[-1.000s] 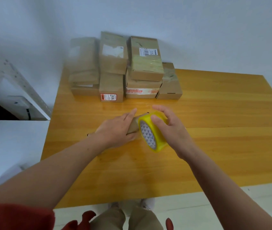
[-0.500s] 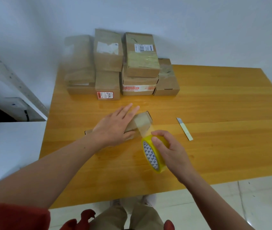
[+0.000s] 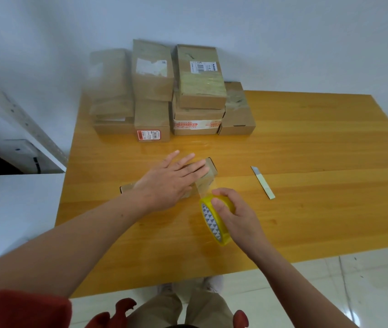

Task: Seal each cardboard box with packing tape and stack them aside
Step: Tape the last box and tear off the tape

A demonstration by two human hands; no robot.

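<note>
One small box (image 3: 210, 168) lies flat on the table (image 3: 306, 221), and that is the one I am taping now. My left hand (image 3: 167, 183) lies on top of it, fingers straight and spread, pressing it down. My right hand (image 3: 233, 214) is just beside the box, on the side nearest me, with fingers and thumb curled round the yellow tape roll (image 3: 214, 223). A clear strip of tape (image 3: 206, 188) runs from the roll up to the right end of the box. So I think the strip is stuck on and pulled out, but not cut yet.

Next, I think the strip must be cut off close to the box and then rubbed down flat. The little cutter (image 3: 262, 183) lies to the right of the box, apart from it, so my right hand would have to reach over for it. I should hold the box firm so the tape does not drag it. After that the box can go with the pile of boxes (image 3: 197, 91) behind it, by the wall.
</note>
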